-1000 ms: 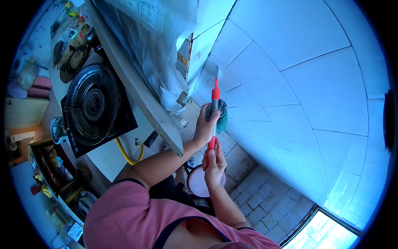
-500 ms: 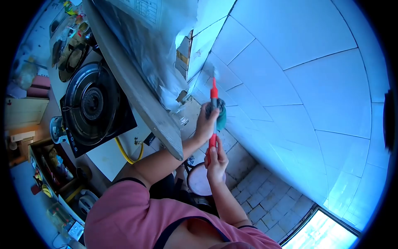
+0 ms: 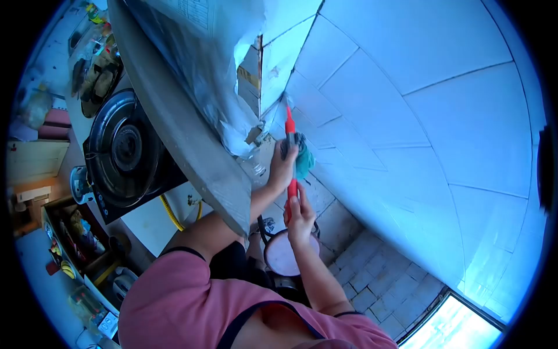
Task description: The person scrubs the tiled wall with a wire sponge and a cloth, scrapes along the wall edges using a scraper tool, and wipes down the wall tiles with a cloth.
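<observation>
A long tool with red ends (image 3: 290, 125) points up the view, its thin tip close to the joint between wall tiles (image 3: 372, 99). My left hand (image 3: 282, 163) is wrapped round its grey middle. Lower down, my right hand (image 3: 301, 218) grips the red rear end. Just right of my left hand is a green cloth (image 3: 304, 161) with a dark mesh-like bundle beside it; what holds them is hidden. Plastic sheeting (image 3: 192, 64) hangs by the grey slab edge (image 3: 174, 122), left of the tool.
A black cooktop (image 3: 129, 148) stands on the counter at left, near a yellow hose (image 3: 170, 210). Below my hands is a round stool (image 3: 290, 253) on the tiled floor (image 3: 372, 279). A bright window or doorway (image 3: 453, 326) lies at the lower right.
The tool and both hands have shifted left and slightly up, bringing the tip towards the wall corner. The view has shifted a little, and both hands keep their hold.
</observation>
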Motion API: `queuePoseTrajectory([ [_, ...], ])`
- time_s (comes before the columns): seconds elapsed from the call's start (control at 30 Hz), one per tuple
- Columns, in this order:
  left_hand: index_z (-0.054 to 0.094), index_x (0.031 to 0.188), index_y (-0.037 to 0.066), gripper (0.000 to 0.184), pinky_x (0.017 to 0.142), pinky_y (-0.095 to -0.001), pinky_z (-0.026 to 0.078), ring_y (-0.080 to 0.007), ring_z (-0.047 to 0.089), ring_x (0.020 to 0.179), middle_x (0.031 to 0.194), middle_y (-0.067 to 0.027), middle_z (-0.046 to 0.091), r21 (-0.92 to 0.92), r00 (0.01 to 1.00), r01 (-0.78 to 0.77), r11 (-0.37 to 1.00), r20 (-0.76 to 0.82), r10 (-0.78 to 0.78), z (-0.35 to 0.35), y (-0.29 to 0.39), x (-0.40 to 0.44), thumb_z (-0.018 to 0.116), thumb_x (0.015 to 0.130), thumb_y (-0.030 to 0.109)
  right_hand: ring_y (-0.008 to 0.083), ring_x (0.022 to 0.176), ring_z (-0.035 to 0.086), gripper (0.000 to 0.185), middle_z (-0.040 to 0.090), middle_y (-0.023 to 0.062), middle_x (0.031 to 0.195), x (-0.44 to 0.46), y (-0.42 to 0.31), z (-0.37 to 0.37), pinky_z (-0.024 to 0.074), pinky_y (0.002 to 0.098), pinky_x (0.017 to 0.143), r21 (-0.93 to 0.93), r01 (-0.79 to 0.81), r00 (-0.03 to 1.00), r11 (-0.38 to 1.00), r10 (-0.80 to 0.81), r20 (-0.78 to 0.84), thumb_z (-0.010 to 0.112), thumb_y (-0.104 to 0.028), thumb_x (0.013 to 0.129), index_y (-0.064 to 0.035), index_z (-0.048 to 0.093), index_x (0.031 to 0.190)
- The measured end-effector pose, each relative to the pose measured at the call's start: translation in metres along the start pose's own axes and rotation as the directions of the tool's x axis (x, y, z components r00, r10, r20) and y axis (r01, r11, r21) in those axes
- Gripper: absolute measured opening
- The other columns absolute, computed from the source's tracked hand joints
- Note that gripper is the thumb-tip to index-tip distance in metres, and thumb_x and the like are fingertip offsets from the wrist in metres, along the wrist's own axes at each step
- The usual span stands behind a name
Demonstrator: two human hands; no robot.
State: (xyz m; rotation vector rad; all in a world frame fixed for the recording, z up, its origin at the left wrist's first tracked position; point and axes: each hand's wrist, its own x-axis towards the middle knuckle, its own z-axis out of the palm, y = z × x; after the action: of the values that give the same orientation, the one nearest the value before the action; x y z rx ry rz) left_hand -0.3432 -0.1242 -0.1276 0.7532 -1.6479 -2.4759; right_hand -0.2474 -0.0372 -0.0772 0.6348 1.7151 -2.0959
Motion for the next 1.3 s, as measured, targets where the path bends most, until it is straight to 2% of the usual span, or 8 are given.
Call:
queuePoseTrajectory([
  [0.17, 0.045, 0.114, 0.003, 0.033, 0.070, -0.0240, 0.043, -0.0093, 0.050, 0.078, 0.090, -0.0028, 0.053, 0.098, 1.000, -0.023, 0.995, 0.005, 0.022, 0.007, -0.001, -0.021, 0.055, 0.092, 0.024, 0.0029, 0.051, 0.040, 0.043, 0.051, -0.0019, 0.071, -0.022, 0.003, -0.005, 0.0330, 0.0177, 0.046, 0.088, 0.017, 0.999, 0.996, -0.013, -0.047, 0.050, -0.013, 0.094, -0.0044, 0.043, 0.135],
  [0.3, 0.044, 0.112, 0.003, 0.030, 0.062, -0.0247, 0.046, -0.0080, 0.049, 0.069, 0.088, -0.0020, 0.053, -0.130, 0.999, -0.026, 0.991, 0.023, 0.029, 0.004, 0.016, -0.008, 0.054, 0.092, 0.023, 0.0037, 0.050, 0.040, 0.044, 0.050, -0.0015, 0.071, -0.011, -0.002, 0.006, 0.0333, 0.0180, 0.045, 0.073, 0.022, 1.000, 0.997, -0.023, 0.018, 0.050, -0.013, 0.094, -0.0033, 0.041, 0.136],
  [0.4, 0.045, 0.111, 0.004, 0.029, 0.065, -0.0231, 0.044, -0.0082, 0.050, 0.074, 0.088, -0.0024, 0.053, 0.073, 0.994, -0.105, 0.992, 0.042, 0.103, 0.012, 0.012, -0.025, 0.054, 0.092, 0.023, 0.0037, 0.050, 0.041, 0.042, 0.050, -0.0019, 0.071, -0.031, 0.003, -0.002, 0.0335, 0.0178, 0.045, 0.099, 0.051, 0.998, 0.994, -0.048, -0.033, 0.050, -0.014, 0.094, -0.0046, 0.043, 0.135],
  [0.5, 0.045, 0.113, 0.003, 0.031, 0.071, -0.0238, 0.043, -0.0086, 0.049, 0.079, 0.090, -0.0025, 0.053, -0.078, 1.000, 0.018, 0.997, 0.013, -0.017, 0.003, 0.018, -0.010, 0.055, 0.092, 0.024, 0.0034, 0.051, 0.042, 0.040, 0.051, -0.0022, 0.070, -0.010, -0.003, 0.007, 0.0334, 0.0174, 0.045, 0.048, 0.003, 1.000, 0.999, -0.003, -0.007, 0.049, -0.013, 0.095, -0.0064, 0.045, 0.134],
  [0.53, 0.045, 0.118, 0.001, 0.037, 0.087, -0.0263, 0.041, -0.0116, 0.051, 0.095, 0.107, -0.0063, 0.053, 0.110, 0.997, -0.010, 0.994, 0.074, 0.001, -0.011, 0.010, 0.004, 0.055, 0.091, 0.025, 0.0034, 0.051, 0.042, 0.040, 0.051, -0.0022, 0.070, -0.011, -0.002, 0.005, 0.0334, 0.0174, 0.045, 0.046, 0.010, 1.000, 0.999, -0.010, -0.006, 0.049, -0.013, 0.095, -0.0064, 0.045, 0.134],
  [1.07, 0.045, 0.110, 0.004, 0.032, 0.067, -0.0252, 0.045, -0.0099, 0.051, 0.075, 0.088, -0.0038, 0.054, 0.019, 0.998, -0.055, 0.998, -0.011, 0.055, -0.007, -0.013, 0.009, 0.055, 0.092, 0.028, 0.0048, 0.044, 0.039, 0.045, 0.052, 0.0015, 0.069, 0.002, 0.002, 0.007, 0.0308, 0.0185, 0.039, 0.097, 0.008, 1.000, 0.995, -0.009, 0.006, 0.049, -0.016, 0.094, -0.0021, 0.040, 0.136],
  [1.1, 0.045, 0.118, 0.004, 0.034, 0.082, -0.0256, 0.043, -0.0104, 0.050, 0.090, 0.102, -0.0055, 0.054, -0.008, 0.999, 0.041, 0.999, 0.032, -0.041, -0.007, 0.002, 0.002, 0.054, 0.092, 0.024, 0.0048, 0.044, 0.039, 0.045, 0.052, 0.0015, 0.069, 0.000, 0.003, 0.005, 0.0308, 0.0185, 0.039, 0.090, 0.010, 1.000, 0.996, -0.011, 0.010, 0.049, -0.016, 0.094, -0.0021, 0.040, 0.136],
  [1.3, 0.044, 0.117, 0.002, 0.036, 0.082, -0.0263, 0.042, -0.0112, 0.050, 0.091, 0.101, -0.0049, 0.053, 0.008, 0.998, 0.043, 0.999, 0.048, -0.044, 0.004, -0.007, -0.015, 0.055, 0.092, 0.025, 0.0048, 0.043, 0.038, 0.044, 0.052, 0.0014, 0.068, -0.015, 0.001, -0.007, 0.0307, 0.0188, 0.039, 0.039, 0.028, 0.999, 0.999, -0.028, -0.023, 0.048, -0.015, 0.094, -0.0028, 0.041, 0.136],
])
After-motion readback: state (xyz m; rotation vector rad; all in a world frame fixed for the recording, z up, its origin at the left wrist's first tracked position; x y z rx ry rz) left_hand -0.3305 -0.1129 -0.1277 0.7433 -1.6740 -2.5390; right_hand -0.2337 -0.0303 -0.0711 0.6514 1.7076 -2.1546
